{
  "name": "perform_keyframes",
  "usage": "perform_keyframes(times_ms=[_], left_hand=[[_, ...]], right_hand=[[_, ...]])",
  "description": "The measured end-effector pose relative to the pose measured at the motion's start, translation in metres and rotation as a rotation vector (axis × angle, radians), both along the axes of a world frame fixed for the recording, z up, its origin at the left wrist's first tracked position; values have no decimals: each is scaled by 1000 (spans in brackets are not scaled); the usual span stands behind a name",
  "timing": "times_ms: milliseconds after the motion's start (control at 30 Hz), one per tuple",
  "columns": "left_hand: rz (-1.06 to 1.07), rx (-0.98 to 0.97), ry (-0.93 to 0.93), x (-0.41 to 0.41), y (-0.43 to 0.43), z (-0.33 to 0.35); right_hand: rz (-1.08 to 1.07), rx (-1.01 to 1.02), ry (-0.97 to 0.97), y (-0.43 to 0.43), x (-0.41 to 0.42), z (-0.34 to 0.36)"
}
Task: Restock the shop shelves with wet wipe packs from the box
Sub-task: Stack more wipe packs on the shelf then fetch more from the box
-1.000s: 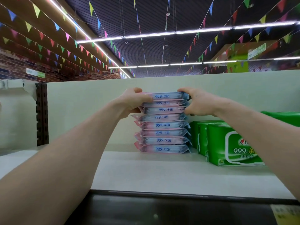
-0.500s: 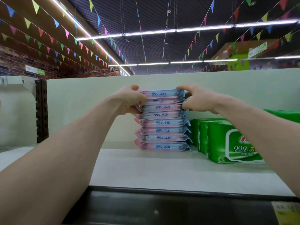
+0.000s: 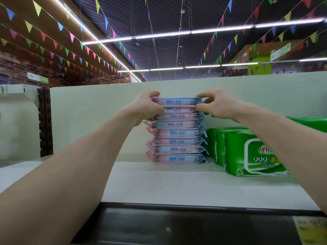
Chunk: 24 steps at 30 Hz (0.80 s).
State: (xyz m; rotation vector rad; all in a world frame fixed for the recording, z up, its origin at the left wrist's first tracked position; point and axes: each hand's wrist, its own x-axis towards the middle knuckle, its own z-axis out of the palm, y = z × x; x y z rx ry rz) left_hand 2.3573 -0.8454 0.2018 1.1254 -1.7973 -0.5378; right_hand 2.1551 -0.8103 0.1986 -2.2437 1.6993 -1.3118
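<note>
While outstretched, hands (image 3: 146, 107) (image 3: 218, 105) around wipe stack (image 3: 177, 132)

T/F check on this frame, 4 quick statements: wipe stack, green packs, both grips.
1. The pink-and-blue stack is eight packs high. True.
2. The green packs stand to the left of the stack. False: they stand to its right, on the same shelf.
3. The left grip and right grip, both bare hands, hold the stack's top packs, one at each end. True.
4. The right grip holds a green pack. False: its thumb and fingers pinch the right end of the stack's top; the green packs are untouched.
</note>
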Motion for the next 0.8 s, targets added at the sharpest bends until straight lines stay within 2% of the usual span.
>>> perform_keyframes(times_ms=[300,533,733,800], left_hand=[[124,-174,-26,-2,-1,-3],[37,-129,-24,-4,4,-2],[84,-174,-8,-3,-3,-2],[152,-246,-80,-1,-8,-3]], right_hand=[[-64,-127,13,1,2,0],[-52,-71,27,1,-3,0],[-101,-136,108,0,2,0],[-144,-137,147,-1,4,1]])
